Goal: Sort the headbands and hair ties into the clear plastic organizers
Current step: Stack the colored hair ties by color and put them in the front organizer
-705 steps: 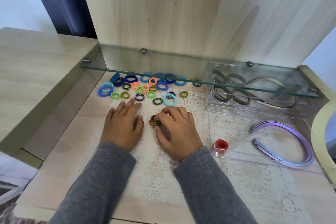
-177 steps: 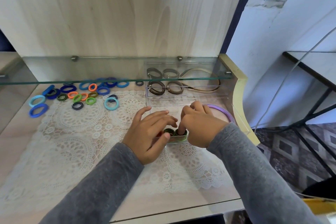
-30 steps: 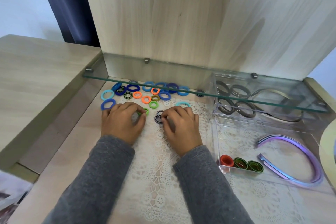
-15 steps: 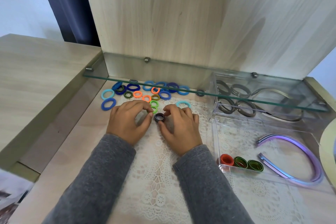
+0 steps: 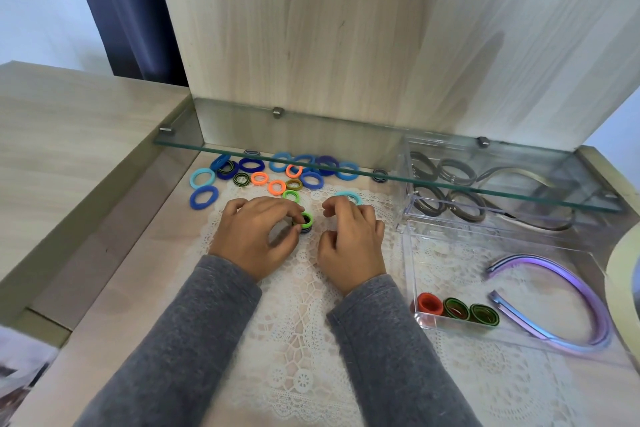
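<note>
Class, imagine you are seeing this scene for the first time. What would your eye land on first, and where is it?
The bright scatter of loose hair ties at the back left, partly under the glass shelf, stands out first. In the middle, the left hand pinches a small stack of ties on the lace mat. On the right, a purple headband lies in the near clear organizer.
</note>
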The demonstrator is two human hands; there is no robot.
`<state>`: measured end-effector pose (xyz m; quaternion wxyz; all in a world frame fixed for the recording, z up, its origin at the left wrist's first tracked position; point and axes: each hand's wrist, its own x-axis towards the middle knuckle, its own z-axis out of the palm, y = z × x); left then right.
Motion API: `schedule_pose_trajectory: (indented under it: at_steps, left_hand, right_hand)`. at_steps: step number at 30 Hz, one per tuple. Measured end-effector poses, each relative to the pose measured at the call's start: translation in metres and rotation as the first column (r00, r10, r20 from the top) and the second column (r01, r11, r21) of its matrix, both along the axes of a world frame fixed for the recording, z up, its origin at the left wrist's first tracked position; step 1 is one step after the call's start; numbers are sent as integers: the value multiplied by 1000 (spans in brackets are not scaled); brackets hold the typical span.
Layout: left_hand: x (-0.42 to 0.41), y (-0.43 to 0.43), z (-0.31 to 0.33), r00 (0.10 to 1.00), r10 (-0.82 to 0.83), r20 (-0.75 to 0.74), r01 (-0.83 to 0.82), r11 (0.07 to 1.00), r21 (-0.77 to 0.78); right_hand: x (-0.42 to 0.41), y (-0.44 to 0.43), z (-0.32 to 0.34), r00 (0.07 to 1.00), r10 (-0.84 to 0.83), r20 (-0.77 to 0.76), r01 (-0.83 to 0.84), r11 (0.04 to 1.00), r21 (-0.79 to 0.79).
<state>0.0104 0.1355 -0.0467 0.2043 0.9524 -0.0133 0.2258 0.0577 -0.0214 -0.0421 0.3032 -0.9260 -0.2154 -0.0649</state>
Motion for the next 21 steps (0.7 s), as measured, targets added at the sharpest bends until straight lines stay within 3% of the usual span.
schedule_pose_trajectory:
  at_steps: [8, 15, 21]
  left_hand:
    - [2, 1, 1, 1000, 12, 15, -12, 999, -52]
    - [-1, 12, 3, 945, 327, -21, -328, 940, -93]
    - [2, 21, -1, 897, 424, -120, -431, 902, -30]
  right_hand:
    - [-2, 1, 2, 999, 54, -3, -54, 999, 0]
    - [-3, 4, 5, 996, 89, 23, -88, 996, -22]
    - [5, 5, 3, 990, 59, 130, -55, 998, -33]
